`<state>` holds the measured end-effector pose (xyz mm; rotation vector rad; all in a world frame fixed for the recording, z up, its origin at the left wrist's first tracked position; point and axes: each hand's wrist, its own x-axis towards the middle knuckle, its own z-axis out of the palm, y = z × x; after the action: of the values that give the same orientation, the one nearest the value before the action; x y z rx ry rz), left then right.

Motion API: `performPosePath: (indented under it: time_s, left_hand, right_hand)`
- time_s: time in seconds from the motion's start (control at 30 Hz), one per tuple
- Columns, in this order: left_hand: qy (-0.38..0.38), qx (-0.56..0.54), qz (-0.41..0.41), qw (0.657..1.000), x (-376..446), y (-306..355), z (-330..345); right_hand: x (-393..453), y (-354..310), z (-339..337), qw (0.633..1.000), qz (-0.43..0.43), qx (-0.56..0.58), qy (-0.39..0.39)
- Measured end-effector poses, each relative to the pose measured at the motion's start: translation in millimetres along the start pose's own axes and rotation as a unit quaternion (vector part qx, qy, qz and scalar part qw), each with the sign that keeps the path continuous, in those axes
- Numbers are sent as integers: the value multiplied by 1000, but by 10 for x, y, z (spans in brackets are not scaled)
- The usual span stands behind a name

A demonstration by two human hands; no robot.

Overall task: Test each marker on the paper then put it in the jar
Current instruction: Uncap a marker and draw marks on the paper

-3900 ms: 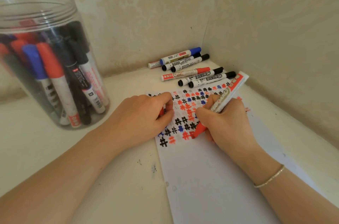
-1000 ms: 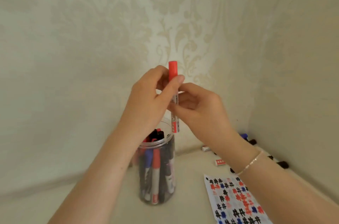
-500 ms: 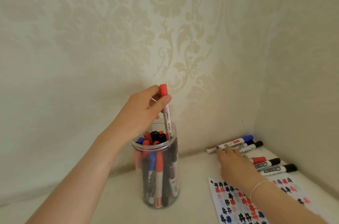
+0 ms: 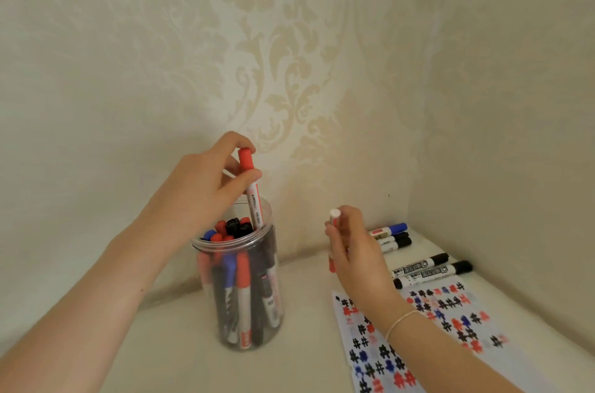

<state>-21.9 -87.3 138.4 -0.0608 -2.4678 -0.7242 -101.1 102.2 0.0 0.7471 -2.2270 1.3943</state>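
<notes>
From my seat at the controls I judge the job well past the halfway mark, though not finished. The jar (image 4: pixel 238 283) stands on the shelf (image 4: pixel 167 344) toward the left and is already crowded with capped markers, red, blue and black, standing upright against its clear wall. My left hand (image 4: pixel 206 186) pinches a red-capped marker (image 4: pixel 252 193) near its cap between thumb and fingers, and the marker's lower end has passed the jar's rim and sits among the caps of the others, so this one is about to be let go; it is not yet released. My right hand (image 4: pixel 351 251) is curled round another marker (image 4: pixel 333 241), held roughly upright with its pale end on top and a red part showing below the palm; most of its barrel is hidden by the hand, so I cannot tell whether its cap is on. I take that one as next for testing. The paper (image 4: pixel 450 328) lies flat to the right, covered in rows of small red, blue and black marks, which tells me many markers have been tried. Against the back corner five markers (image 4: pixel 418 263) lie on the shelf: a blue-capped one and two black-capped ones close together, then two more black-capped ones just beside the paper's far edge. So what is left, as far as I can see, is dropping the red one, then testing and storing the one in my right hand and those five.
</notes>
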Motion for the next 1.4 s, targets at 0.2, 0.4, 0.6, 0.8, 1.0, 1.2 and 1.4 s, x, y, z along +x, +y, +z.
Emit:
performPosePath:
  time_s: [0.2, 0.4, 0.6, 0.8, 1.0, 1.2, 1.4]
  left_hand:
    - [-108, 15, -57, 992, -46, -126, 82]
    - [-92, 116, -41, 988, 4, -69, 119]
    - [-175, 268, -30, 947, 40, 102, 69]
    - [-97, 213, 131, 963, -532, 749, 577]
    - [-297, -54, 4, 953, -753, 580, 1371]
    - [-354, -237, -14, 905, -738, 589, 1439]
    - [-412, -349, -60, 840, -702, 591, 1442]
  right_hand:
    - [-73, -96, -63, 981, 95, 158, 51]
    - [-148, -119, -94, 960, 178, 207, 63]
    - [-161, -146, -221, 897, 318, 297, 75]
    - [-232, -194, -486, 863, 335, 351, 141]
    - [-360, -130, -679, 876, 323, 354, 49]
    - [-410, -40, -857, 857, 350, 359, -124]
    - [-461, 1, -937, 856, 291, 408, -124]
